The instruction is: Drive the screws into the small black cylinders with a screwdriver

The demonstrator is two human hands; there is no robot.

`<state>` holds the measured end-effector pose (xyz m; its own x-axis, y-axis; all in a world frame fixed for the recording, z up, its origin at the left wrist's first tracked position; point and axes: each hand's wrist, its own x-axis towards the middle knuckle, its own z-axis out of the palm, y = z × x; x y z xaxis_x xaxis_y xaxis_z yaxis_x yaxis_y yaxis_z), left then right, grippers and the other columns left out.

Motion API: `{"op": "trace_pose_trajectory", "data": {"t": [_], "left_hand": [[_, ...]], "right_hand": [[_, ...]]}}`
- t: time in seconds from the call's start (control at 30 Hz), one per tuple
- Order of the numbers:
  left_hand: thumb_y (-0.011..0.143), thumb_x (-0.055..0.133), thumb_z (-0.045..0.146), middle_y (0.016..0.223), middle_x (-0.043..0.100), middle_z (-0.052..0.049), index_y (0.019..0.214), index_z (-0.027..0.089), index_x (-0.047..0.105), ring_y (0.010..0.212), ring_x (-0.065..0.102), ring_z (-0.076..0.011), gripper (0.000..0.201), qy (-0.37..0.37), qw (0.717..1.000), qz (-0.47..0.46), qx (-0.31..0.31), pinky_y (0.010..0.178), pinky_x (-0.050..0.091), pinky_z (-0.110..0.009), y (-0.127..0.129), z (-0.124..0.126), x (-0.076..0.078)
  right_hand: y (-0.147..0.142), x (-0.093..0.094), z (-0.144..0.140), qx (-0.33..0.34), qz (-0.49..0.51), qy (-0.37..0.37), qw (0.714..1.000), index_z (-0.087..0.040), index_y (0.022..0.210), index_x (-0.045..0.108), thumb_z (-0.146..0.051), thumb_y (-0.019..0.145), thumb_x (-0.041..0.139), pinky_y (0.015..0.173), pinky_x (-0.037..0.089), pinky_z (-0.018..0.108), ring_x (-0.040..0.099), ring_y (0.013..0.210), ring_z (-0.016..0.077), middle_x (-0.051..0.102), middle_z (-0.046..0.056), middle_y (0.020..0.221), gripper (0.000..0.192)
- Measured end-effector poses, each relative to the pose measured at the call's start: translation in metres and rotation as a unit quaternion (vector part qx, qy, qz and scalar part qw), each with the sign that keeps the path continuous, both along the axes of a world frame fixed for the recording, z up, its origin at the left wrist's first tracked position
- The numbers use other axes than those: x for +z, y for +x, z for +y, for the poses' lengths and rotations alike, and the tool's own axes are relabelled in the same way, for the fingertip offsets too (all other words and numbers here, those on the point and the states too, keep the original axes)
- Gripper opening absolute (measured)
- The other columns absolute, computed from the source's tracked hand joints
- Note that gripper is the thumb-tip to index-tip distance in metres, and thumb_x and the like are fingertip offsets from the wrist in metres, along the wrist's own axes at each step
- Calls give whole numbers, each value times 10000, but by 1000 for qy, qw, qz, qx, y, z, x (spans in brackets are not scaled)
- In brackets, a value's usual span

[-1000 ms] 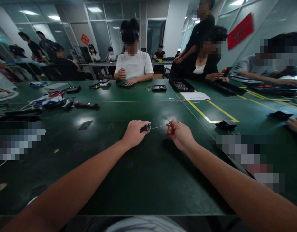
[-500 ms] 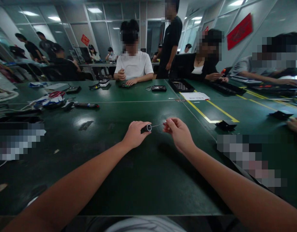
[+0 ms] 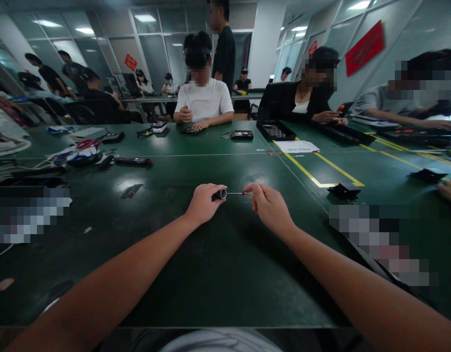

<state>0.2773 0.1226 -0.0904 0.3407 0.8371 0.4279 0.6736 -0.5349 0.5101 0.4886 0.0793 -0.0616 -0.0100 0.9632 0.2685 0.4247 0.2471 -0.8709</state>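
Note:
My left hand is closed around a short black cylinder, whose round end with a pale rim faces right and toward me. In my right hand a thin screwdriver is pinched between thumb and fingers. Its metal shaft runs level to the left, and the tip meets the end of the cylinder; whether it goes inside I cannot tell. A bit of reddish handle shows at my fingertips, while the rest is hidden in the hand. Both hands are just above the green table.
Further left lie a dark tool with a red tip and red-handled scissors among cables. Black trays and a white paper are at the back right. A small black part lies right of my hands. Co-workers sit around the table.
The screwdriver has levelled out, and my right hand has shifted slightly left. The cylinder's end has turned a little and sits slightly further left. A standing person in the background has moved left.

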Motion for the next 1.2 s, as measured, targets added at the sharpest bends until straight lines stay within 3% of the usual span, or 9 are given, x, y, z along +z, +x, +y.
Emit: {"op": "trace_pose_trajectory", "data": {"t": [0.27,0.4,0.6,0.87,1.2], "left_hand": [[859,725,163,1137,705,-35,1189,249,681,1078,614,-246,344,-10,1000,-9,10,1008,455,-454,-1,1,1],[859,725,162,1145,705,-35,1188,250,680,1086,615,-246,344,-19,1000,-10,14,1022,452,-456,-1,-1,3],[876,708,190,1155,702,-32,1208,260,673,1103,607,-249,341,-20,1000,5,10,1029,445,-468,0,-2,5],[878,698,190,1139,704,-34,1195,263,680,1087,609,-253,325,-21,1000,5,5,1026,447,-482,-1,-2,4],[876,703,194,1144,702,-29,1197,272,681,1081,608,-245,331,-12,1000,11,0,1021,441,-470,-1,-1,2]], "right_hand": [[-1,-2,-1,32,-80,26,996,-184,1188,629,-334,975,396,653,448,331,589,695,193,642,40,805,349],[-1,-1,-4,50,-57,-6,997,-212,1160,634,-369,982,409,643,448,317,599,689,189,618,10,750,327],[-1,2,-1,3,-106,9,994,-208,1038,712,-481,1015,331,676,450,338,624,697,197,675,49,798,470],[0,2,-3,47,-91,2,995,-228,1315,596,-346,960,463,646,462,340,610,692,196,661,40,844,397],[2,-1,2,-4,-81,-11,997,-227,1177,665,-412,1001,374,678,451,356,620,722,218,661,46,801,388]]}}
